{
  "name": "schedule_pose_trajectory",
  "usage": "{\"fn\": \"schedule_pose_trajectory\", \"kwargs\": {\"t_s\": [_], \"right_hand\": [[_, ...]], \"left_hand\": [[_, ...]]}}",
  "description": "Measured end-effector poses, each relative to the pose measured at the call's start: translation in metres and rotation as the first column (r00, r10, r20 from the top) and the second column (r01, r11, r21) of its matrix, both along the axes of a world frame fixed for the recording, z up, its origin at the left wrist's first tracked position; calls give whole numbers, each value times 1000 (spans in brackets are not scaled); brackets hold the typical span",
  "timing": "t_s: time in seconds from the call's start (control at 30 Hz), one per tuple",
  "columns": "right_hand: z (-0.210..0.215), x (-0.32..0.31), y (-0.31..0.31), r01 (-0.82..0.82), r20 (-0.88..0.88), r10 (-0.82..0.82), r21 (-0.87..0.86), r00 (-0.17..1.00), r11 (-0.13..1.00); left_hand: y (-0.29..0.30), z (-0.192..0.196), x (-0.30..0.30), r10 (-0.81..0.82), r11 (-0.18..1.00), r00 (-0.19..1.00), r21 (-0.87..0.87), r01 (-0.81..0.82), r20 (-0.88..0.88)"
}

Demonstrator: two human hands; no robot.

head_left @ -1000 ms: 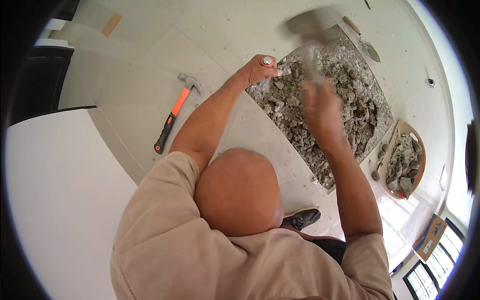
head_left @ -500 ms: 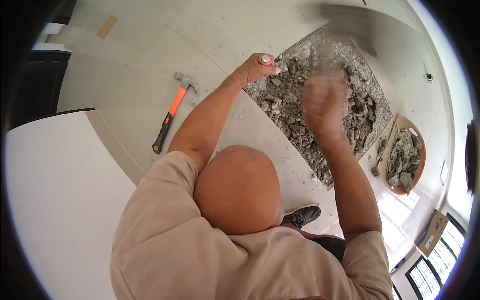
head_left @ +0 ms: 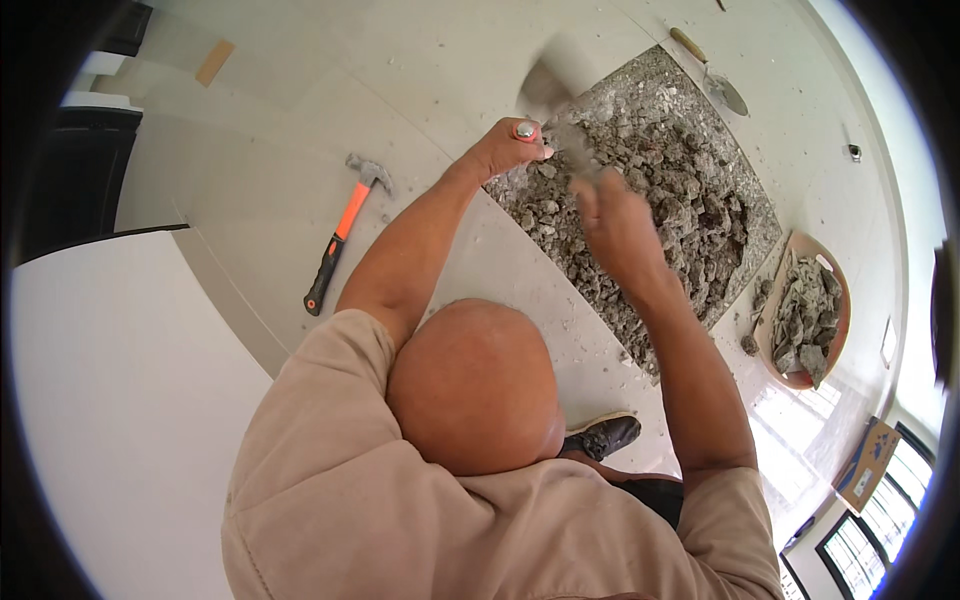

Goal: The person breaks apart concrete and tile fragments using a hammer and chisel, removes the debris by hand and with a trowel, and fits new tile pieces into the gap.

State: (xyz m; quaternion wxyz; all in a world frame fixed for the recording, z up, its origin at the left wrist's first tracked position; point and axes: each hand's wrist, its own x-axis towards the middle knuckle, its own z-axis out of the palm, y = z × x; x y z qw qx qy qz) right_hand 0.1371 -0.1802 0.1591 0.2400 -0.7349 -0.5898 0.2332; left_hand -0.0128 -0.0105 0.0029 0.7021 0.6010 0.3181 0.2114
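My left hand (head_left: 503, 150) is closed around a chisel (head_left: 526, 130), whose metal top and red-orange collar show above the fist. It rests at the left corner of a square patch of broken grey rubble (head_left: 690, 190) in the tiled floor. My right hand (head_left: 622, 228) grips a hammer (head_left: 556, 78) by its handle. Motion smears the hammer's head, which is just beyond the chisel's top; I cannot tell whether they touch. The chisel's lower end is hidden by my left hand.
On the tiles at left lies a claw hammer (head_left: 346, 222) with an orange and black handle. A trowel (head_left: 728, 94) lies past the patch's far corner. A tan basin (head_left: 842, 330) of rubble stands at right, near a cardboard box (head_left: 868, 465).
The hammer in my right hand has swung left and down, from above the patch to beside the chisel. The trowel, earlier behind the blur, now shows. My left hand has barely shifted.
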Motion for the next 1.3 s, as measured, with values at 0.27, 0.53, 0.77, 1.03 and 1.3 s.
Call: {"fn": "schedule_pose_trajectory", "kwargs": {"t_s": [0.27, 0.53, 0.77, 1.03, 1.3], "right_hand": [[6, 10, -60, 304, -215, -332, -152, 918, 940], [17, 17, -113, 395, -320, -462, -253, 827, 883], [25, 2, -109, 334, -399, -451, -330, 799, 883], [38, 0, -86, 235, -357, -277, -158, 892, 959], [108, -31, -13, 254, -623, 91, 442, 777, 860]], "left_hand": [[19, -9, -4, 67, 977, 991, -208, -41, 118], [-1, 12, -7, 260, 952, 948, -214, -220, 186], [-18, 35, -24, 194, 981, 979, -15, -193, 62], [-20, 23, -20, 151, 988, 988, 39, -150, -32], [-20, 27, -44, 128, 992, 990, 11, -127, -65]]}}
